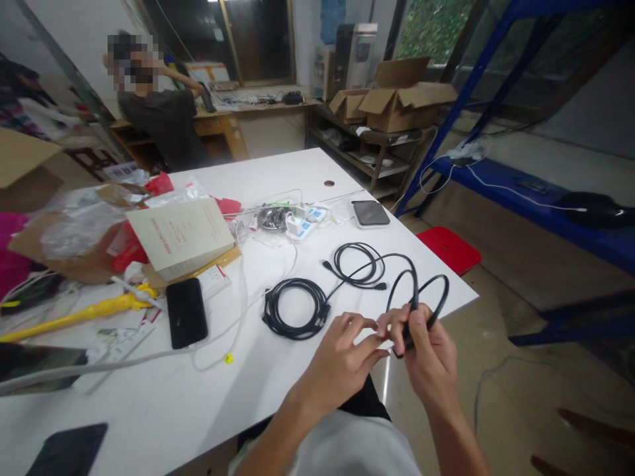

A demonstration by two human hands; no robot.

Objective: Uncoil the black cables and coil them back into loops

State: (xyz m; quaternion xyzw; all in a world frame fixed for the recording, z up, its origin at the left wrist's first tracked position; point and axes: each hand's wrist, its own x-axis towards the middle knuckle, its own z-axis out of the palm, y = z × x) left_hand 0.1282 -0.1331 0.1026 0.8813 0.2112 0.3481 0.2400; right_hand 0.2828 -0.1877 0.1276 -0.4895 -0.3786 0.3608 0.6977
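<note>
My right hand [430, 350] is closed around a looped black cable [440, 294], above the near right edge of the white table. Two loops of it rise over the fingers, and a strand runs back to the table. My left hand [344, 357] is beside it, fingers bent and apart, tips close to the right fingers and the cable's lower end. I see nothing gripped in it. A thick coil of black cable [278, 327] lies just beyond my left hand. Behind that rests a looser black cable coil [338, 268] with its plugs showing.
On the white table [198, 396] are a black phone [186, 312], a booklet [181, 231], a yellow tool [99, 309], white adapters [299, 227] and a dark square device [371, 213]. A red stool [449, 248] and blue rack stand right. A person [161, 122] sits at the back.
</note>
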